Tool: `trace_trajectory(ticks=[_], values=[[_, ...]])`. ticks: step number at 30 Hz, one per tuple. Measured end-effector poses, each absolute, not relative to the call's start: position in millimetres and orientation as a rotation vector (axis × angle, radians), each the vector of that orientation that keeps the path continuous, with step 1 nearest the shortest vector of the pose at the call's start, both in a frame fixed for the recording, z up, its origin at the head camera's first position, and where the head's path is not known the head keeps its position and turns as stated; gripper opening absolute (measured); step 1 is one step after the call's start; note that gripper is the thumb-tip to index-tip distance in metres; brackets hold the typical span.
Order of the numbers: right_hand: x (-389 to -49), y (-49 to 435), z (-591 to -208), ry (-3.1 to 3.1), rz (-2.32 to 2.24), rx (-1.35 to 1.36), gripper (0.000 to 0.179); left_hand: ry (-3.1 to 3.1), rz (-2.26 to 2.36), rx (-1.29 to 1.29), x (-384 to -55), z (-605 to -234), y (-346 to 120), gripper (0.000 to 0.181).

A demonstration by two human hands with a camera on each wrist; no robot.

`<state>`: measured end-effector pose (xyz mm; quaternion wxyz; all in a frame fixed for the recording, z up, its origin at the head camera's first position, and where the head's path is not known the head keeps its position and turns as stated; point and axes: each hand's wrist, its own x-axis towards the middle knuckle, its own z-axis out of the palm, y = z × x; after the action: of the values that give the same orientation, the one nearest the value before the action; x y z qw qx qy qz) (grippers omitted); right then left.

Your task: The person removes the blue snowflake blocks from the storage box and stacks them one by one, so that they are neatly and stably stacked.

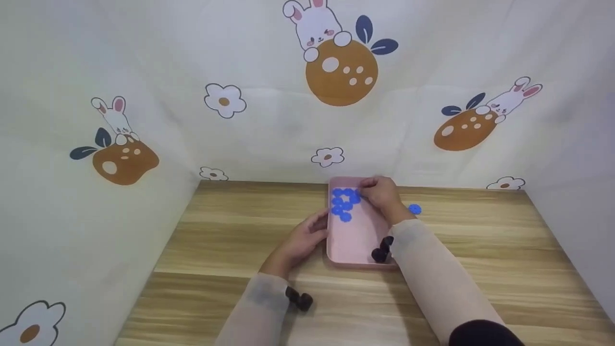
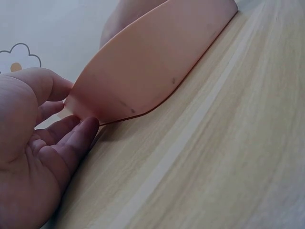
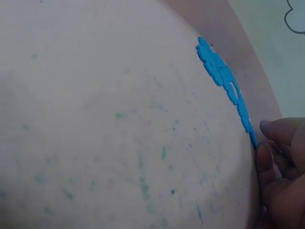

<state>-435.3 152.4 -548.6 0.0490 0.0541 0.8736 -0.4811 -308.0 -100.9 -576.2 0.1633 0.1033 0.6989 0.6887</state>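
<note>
A shallow pink tray (image 1: 353,242) lies on the wooden table. In its far left part several blue discs with notched edges (image 1: 341,205) are grouped edge to edge. My right hand (image 1: 383,194) reaches over the tray's far right side and pinches a blue disc (image 1: 356,197) at the right end of the group. In the right wrist view the thumb and finger meet at the end of the blue row (image 3: 219,71). Against the tray's left outer wall (image 2: 152,67), my left hand (image 1: 305,240) rests its fingertips, with the fingers extended.
One loose blue disc (image 1: 415,209) lies on the table (image 1: 230,235) to the right of the tray, beside the right wrist. Behind the table hangs a cloth (image 1: 269,134) printed with rabbits and flowers. Dark wrist cameras (image 1: 300,299) hang below both sleeves.
</note>
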Motion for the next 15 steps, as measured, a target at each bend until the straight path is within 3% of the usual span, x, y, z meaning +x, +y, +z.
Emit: trace_trajectory(ticks=[15], values=[[-434.1, 148.6, -552.0, 2.732, -1.340, 0.191, 0.027, 2.024, 1.936, 0.298, -309.4, -576.9, -101.2, 0.063]])
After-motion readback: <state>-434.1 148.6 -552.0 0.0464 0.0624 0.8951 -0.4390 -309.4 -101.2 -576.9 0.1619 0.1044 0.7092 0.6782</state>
